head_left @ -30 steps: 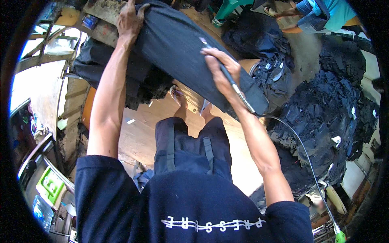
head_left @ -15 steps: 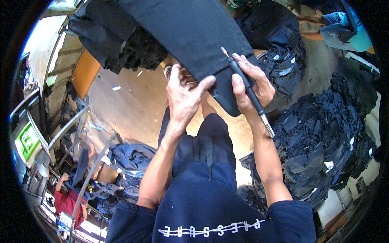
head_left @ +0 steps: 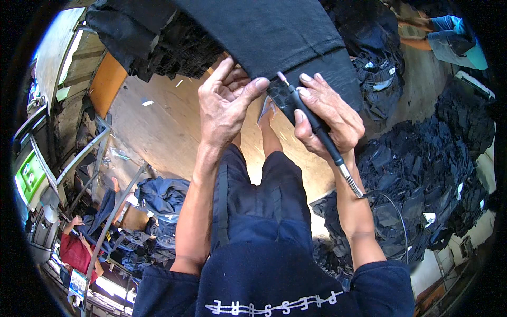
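Note:
A dark denim trouser leg [head_left: 280, 37] stretches down from the top, with a folded seam across its lower part. My left hand [head_left: 224, 105] is at its left edge, thumb on the cloth's corner and fingers curled partly behind it. In my right hand [head_left: 332, 116] is a slim black rotary grinding pen [head_left: 317, 124] with a pinkish stone tip. The tip points up and left, over the cloth close to the seam, near my left thumb. Whether it touches the cloth I cannot tell. A thin cable runs from the pen's spring end past my right forearm.
Black garments [head_left: 142, 37] are heaped at the upper left. A large pile of dark clothing [head_left: 417, 179] lies at the right, another heap [head_left: 380, 74] beyond the leg. Metal rails [head_left: 116, 211] stand at the left, near a person in a red shirt [head_left: 79, 253]. Another person's legs [head_left: 417, 34] show upper right.
The pen has moved left and slightly down, its tip now nearer my left thumb. My left hand has shifted left and up. The view has moved a little, and more of the cable shows.

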### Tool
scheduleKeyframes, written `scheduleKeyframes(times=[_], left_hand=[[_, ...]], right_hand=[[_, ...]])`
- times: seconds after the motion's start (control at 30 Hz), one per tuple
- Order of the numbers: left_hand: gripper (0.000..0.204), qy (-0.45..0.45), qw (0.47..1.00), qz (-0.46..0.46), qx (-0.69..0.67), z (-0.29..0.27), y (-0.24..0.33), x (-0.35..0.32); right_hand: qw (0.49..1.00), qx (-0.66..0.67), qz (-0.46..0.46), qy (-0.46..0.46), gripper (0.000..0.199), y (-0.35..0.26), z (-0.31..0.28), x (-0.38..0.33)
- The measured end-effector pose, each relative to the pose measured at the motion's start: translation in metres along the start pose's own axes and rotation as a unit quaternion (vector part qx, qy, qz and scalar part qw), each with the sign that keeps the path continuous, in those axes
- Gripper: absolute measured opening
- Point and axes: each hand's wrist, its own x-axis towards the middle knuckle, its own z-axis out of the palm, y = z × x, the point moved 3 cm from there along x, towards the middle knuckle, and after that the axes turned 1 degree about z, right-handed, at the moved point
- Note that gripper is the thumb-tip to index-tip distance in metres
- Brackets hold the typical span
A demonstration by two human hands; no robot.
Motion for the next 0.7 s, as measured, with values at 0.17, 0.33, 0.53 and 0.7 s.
scheduleKeyframes(times=[0.17, 0.33, 0.53, 0.7], left_hand=[[0.045, 0.018, 0.998, -0.027, -0.047, -0.007, -0.012, -0.001], [0.035, 0.022, 0.998, -0.045, -0.037, -0.012, -0.021, -0.003], [0.035, 0.023, 0.999, -0.040, -0.024, -0.013, -0.019, -0.003], [0.035, 0.028, 0.999, -0.020, -0.012, -0.012, -0.018, -0.001]], right_hand=[[1.000, -0.003, -0.010, -0.003, 0.030, -0.004, 0.003, 0.000], [1.000, 0.007, -0.013, -0.021, 0.029, -0.006, 0.005, -0.001], [1.000, 0.000, -0.018, -0.022, 0.030, -0.005, 0.007, 0.000], [1.000, -0.020, -0.014, -0.011, 0.029, -0.006, 0.008, -0.001]])
